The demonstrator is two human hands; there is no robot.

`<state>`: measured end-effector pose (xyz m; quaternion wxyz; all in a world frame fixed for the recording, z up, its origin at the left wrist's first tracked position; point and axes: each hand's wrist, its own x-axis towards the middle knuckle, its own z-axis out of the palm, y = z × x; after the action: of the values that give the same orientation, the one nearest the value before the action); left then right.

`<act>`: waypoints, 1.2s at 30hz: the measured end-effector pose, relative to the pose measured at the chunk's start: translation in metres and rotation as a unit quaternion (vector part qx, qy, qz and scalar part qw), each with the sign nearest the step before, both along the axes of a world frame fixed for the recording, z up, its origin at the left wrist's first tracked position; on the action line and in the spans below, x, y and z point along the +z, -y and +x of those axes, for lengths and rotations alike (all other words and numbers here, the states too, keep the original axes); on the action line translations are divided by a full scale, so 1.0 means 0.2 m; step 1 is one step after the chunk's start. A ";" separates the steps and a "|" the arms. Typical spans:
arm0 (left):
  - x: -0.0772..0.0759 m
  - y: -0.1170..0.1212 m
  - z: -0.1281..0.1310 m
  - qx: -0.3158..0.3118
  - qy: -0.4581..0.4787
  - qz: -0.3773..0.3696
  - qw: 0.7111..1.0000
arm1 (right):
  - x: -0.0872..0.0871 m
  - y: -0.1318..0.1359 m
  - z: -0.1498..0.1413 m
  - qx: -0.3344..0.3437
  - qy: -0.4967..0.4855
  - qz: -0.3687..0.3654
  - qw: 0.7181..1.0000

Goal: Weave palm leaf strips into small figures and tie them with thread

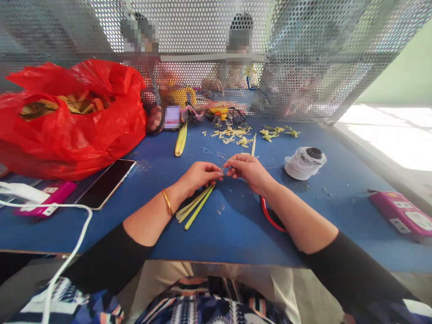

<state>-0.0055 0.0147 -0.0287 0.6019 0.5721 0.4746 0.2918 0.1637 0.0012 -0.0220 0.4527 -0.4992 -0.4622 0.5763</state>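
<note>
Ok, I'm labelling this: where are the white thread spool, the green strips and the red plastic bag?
White thread spool (pixel 300 167): head view, on the wound thread.
Green strips (pixel 200 207): head view, midway along the brightest.
Red plastic bag (pixel 111 135): head view, front wall.

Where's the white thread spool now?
In the head view, the white thread spool stands on the blue tabletop, right of the right hand; a magenta power strip lies farther right, lower in frame.
</note>
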 end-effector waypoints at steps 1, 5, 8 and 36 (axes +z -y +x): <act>0.00 0.00 0.00 -0.002 -0.001 0.003 1.000 | 0.00 0.00 0.00 -0.003 -0.001 -0.004 1.000; 0.00 0.00 0.00 -0.014 -0.010 0.019 1.000 | 0.00 0.01 -0.01 -0.003 -0.016 -0.022 1.000; 0.00 0.00 0.00 -0.012 -0.010 0.022 1.000 | 0.00 0.01 -0.01 -0.003 -0.037 -0.045 0.998; -0.02 0.01 0.02 0.046 0.072 -0.007 0.996 | -0.05 0.00 0.02 0.054 0.244 0.078 0.965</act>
<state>-0.0015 0.0128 -0.0320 0.6239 0.5231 0.4583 0.3565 0.1685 0.0006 -0.0319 0.3318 -0.5622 -0.6285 0.4229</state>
